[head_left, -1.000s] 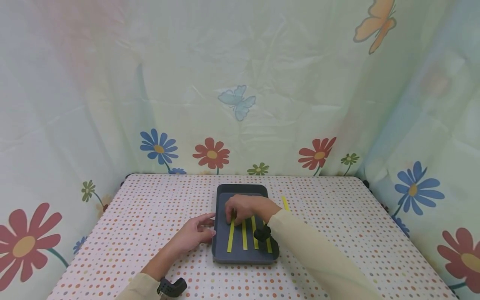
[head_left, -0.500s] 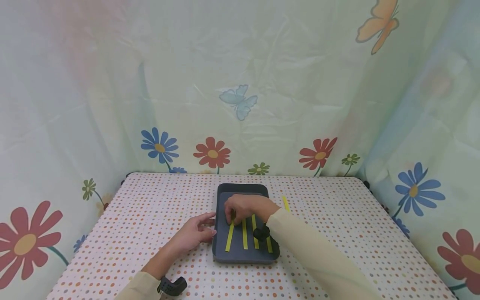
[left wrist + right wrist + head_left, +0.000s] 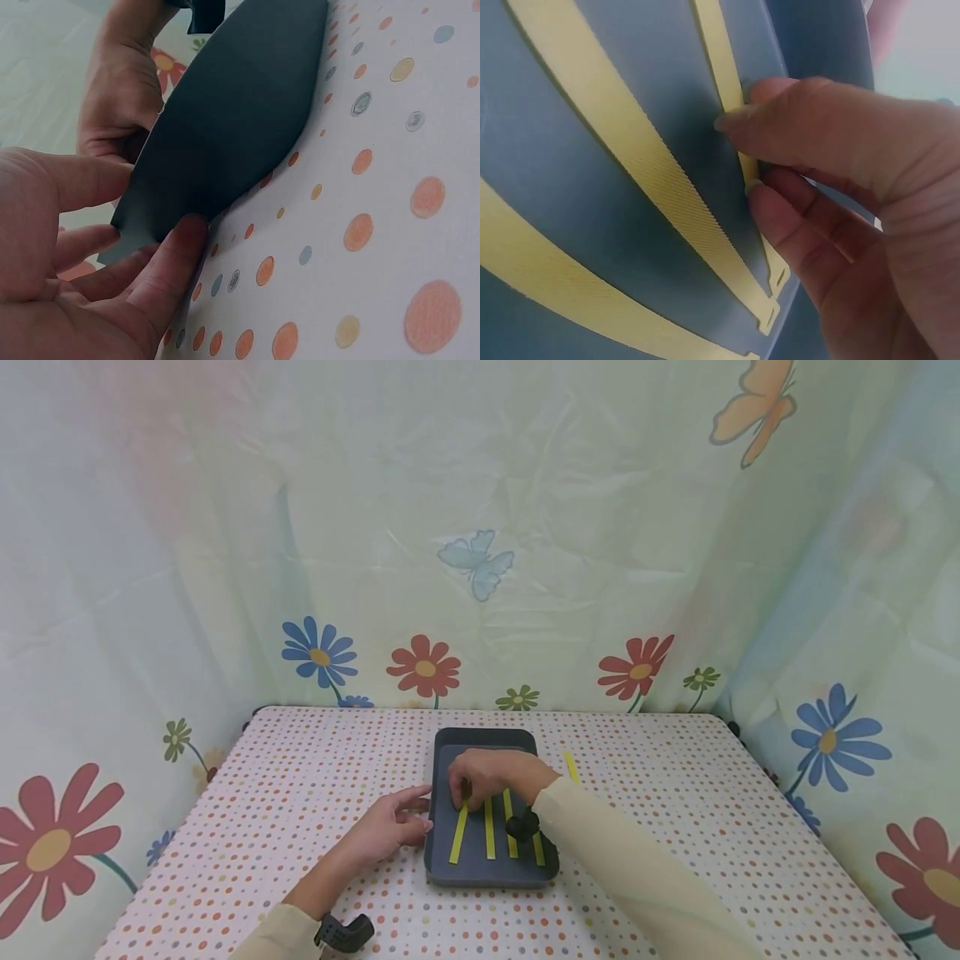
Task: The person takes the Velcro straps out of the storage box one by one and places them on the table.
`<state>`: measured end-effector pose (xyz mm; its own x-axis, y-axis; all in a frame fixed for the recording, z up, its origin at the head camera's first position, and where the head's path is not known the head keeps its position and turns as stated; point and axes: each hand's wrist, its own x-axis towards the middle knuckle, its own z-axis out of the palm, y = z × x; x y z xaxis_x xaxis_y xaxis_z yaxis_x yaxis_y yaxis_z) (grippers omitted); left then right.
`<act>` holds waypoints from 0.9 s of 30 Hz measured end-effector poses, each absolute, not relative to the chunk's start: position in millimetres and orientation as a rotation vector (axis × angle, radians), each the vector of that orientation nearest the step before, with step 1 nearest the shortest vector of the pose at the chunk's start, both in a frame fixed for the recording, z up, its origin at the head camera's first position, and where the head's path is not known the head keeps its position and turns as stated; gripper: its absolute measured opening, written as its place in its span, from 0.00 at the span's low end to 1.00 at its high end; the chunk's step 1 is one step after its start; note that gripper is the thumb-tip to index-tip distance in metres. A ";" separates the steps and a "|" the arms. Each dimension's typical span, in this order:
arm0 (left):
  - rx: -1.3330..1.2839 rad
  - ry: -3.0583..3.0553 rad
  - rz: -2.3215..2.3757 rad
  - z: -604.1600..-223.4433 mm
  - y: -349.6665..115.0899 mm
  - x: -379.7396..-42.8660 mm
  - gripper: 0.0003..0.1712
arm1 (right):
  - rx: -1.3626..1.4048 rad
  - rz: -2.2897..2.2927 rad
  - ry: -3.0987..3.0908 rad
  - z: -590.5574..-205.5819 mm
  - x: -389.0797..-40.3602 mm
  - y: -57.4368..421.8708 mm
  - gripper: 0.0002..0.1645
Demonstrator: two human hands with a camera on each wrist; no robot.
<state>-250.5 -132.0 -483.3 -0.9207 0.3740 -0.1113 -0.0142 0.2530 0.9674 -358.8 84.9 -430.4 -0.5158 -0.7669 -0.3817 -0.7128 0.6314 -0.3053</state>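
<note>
Right hand (image 3: 486,775): grip narrow, pinching the leftmost yellow strip (image 3: 458,836), which lay slanted inside the dark tray (image 3: 480,873). Three more strips (image 3: 490,832) lay to its right in the tray. Left hand (image 3: 388,828): grip fairly wide, fingertips touching the tray's left wall. A separate strip (image 3: 572,767) lay on the dotted tabletop (image 3: 637,785), right of the tray.

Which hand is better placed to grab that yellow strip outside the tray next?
Probably the right hand, though it pinches another strip: it's nearer the yellow strip; the left hand is across the tray.
</note>
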 end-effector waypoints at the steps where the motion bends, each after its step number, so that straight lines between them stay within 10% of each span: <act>1: 0.329 2.215 1.707 -483.5 -132.1 -250.5 0.38 | -1.159 -0.147 2.370 -430.6 -359.1 84.7 0.09; 27: 0.336 2.226 1.686 -485.3 -131.7 -251.9 0.39 | -1.205 -0.108 2.357 -430.7 -358.9 81.8 0.09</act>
<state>-251.9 -131.7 -485.3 -0.9187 0.3775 -0.1165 -0.0099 0.2727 0.9620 -358.9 81.8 -430.7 -0.4920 -0.7805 -0.3857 -0.7419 0.6077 -0.2835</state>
